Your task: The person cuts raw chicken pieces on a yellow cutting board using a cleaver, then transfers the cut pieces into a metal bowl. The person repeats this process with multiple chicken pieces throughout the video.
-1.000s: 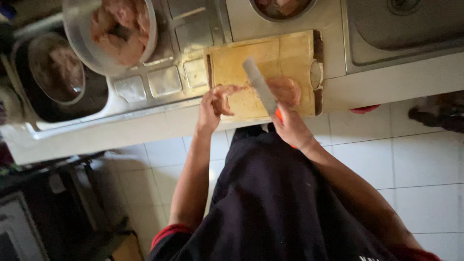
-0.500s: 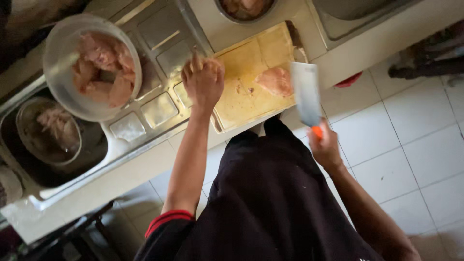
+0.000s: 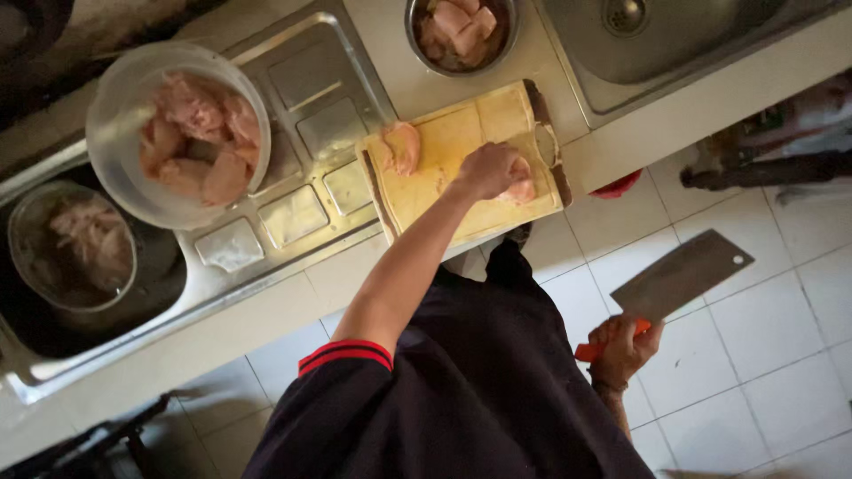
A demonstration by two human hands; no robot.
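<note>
With the left hand (image 3: 488, 168) closed over the raw meat piece (image 3: 519, 189) at the right end of the wooden cutting board (image 3: 444, 191), it pays to seat it flat and firm while the right hand (image 3: 624, 348), gripping the orange-handled cleaver (image 3: 679, 277), hangs low over the floor.

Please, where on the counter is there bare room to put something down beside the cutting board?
Bare steel lies between the cutting board and the clear bowl of raw meat, and the counter's front edge is free. The board is crowded: a meat piece and the left hand on another.
</note>
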